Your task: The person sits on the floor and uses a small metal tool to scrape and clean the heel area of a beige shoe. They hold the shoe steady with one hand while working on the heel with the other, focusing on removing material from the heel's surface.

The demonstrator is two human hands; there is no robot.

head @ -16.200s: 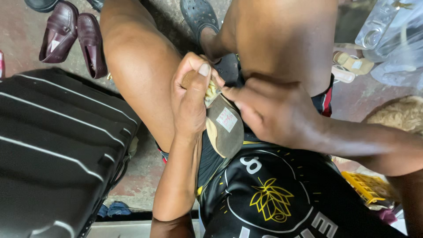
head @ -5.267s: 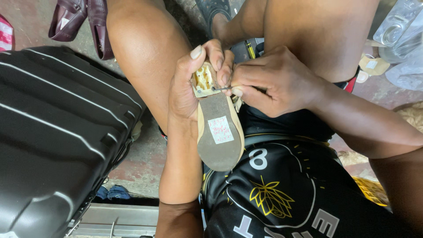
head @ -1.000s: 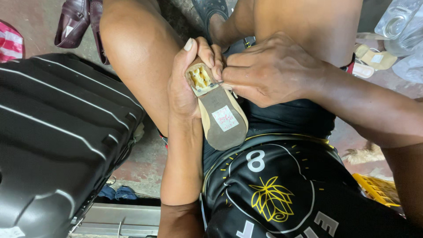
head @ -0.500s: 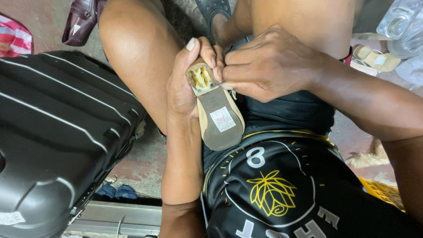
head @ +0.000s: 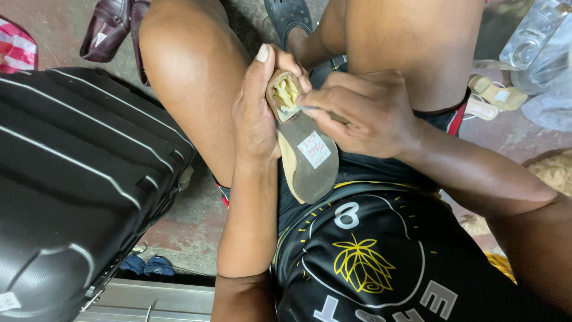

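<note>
The head view looks down at a person sitting with knees apart. The left hand (head: 257,116) is wrapped around a shoe (head: 304,149), sole up. Its thumb points up along the side of the shoe and its fingers curl over the far end, so the hand is closed tight on it. The shoe sits in that grip, in the gap between the two knees and above the lap.

The shoe is long and thin. Its long line runs from the left hand's fingertips at the far end down toward the person's belly, tipped a little to the right. The near end pokes out below the left hand. A small white sticker (head: 314,149) is on the sole, just below both hands.

At the far end of the shoe there is a broken spot with yellow stuff (head: 286,93) showing, right under the left fingers.

The right hand (head: 363,113) is curled shut, touching the shoe from its right side. Its fingers press in next to the yellow spot. It may pinch a small tool, but that is too hidden to tell. Both hands touch the shoe; the right fingertips are the ones at the yellow spot.

Left of the left arm is a black suitcase (head: 71,179). Far from both hands, a pair of brown shoes (head: 113,27) lies on the floor.
</note>
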